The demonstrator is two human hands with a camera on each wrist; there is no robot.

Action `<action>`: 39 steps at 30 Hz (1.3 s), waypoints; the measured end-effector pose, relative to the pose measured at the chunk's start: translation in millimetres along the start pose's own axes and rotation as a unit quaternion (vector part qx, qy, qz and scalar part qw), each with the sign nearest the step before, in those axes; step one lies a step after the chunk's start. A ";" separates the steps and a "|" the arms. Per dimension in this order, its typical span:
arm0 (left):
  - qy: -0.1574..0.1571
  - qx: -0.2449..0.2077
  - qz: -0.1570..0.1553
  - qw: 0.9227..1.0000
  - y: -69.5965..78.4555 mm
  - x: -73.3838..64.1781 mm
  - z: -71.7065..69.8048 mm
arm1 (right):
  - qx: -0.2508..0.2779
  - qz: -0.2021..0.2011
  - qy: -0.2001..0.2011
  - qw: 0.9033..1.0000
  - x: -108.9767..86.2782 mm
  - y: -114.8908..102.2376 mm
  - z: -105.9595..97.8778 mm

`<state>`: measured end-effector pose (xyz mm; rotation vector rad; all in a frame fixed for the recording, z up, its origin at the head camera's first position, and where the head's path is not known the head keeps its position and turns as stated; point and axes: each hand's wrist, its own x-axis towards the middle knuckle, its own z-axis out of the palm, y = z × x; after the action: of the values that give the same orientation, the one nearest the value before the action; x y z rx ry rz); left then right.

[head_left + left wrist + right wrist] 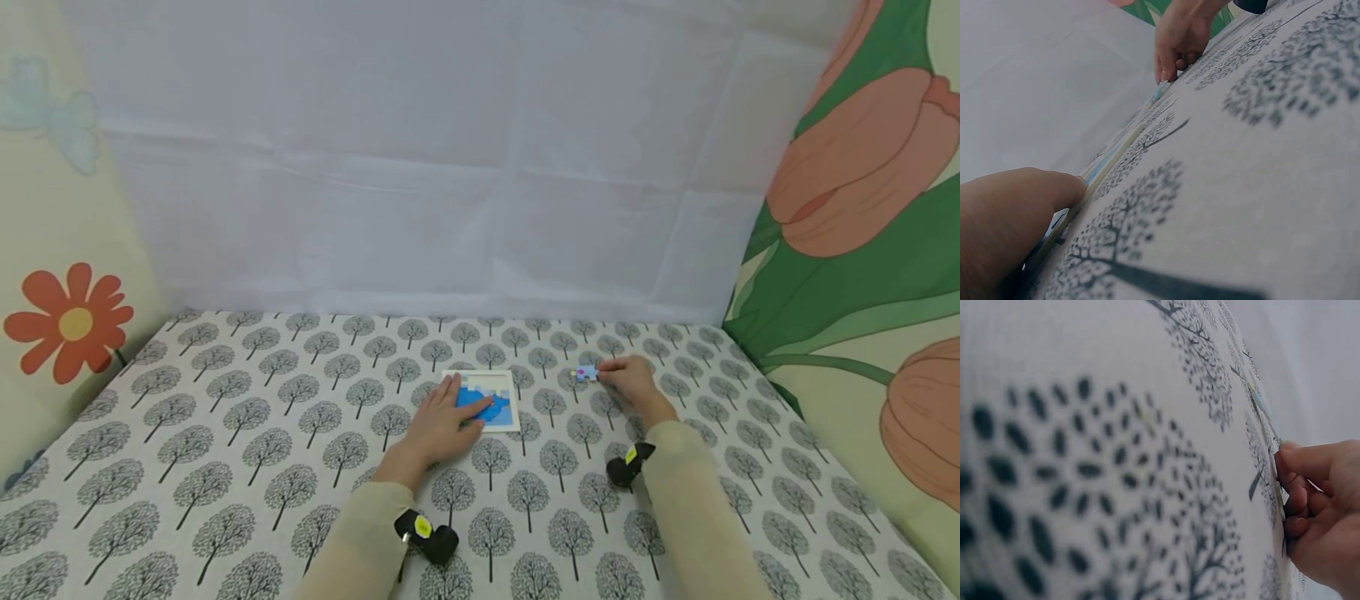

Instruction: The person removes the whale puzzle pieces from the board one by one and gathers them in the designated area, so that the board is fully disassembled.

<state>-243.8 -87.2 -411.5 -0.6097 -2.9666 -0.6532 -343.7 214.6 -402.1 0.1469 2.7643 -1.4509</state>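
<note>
A small jigsaw puzzle with a pale frame (515, 407) and a blue picture inside lies flat near the middle of the table. My left hand (442, 427) rests across its left part, fingers extended, and covers some of the picture. The top strip inside the frame looks cream and bare. To the right, my right hand (632, 382) pinches the right end of a light blue puzzle piece (586, 373) with pink and yellow marks. In the right wrist view the thumb and fingers meet at the piece's edge, close to the cloth.
A white cloth with dark tree prints (270, 450) covers the table. Behind it hangs a white sheet (420, 167). Floral panels (847, 167) stand at the sides. Each wrist wears a black camera (427, 537) over a pale sleeve.
</note>
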 end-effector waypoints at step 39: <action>0.005 -0.008 -0.010 1.000 0.4 1.1 0.9 | -0.007 0.028 0.007 1.000 -5.2 -13.3 6.3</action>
<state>-244.6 -86.1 -412.0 -0.5779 -2.9653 -0.6786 -339.9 201.5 -394.4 0.2331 2.7577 -1.4229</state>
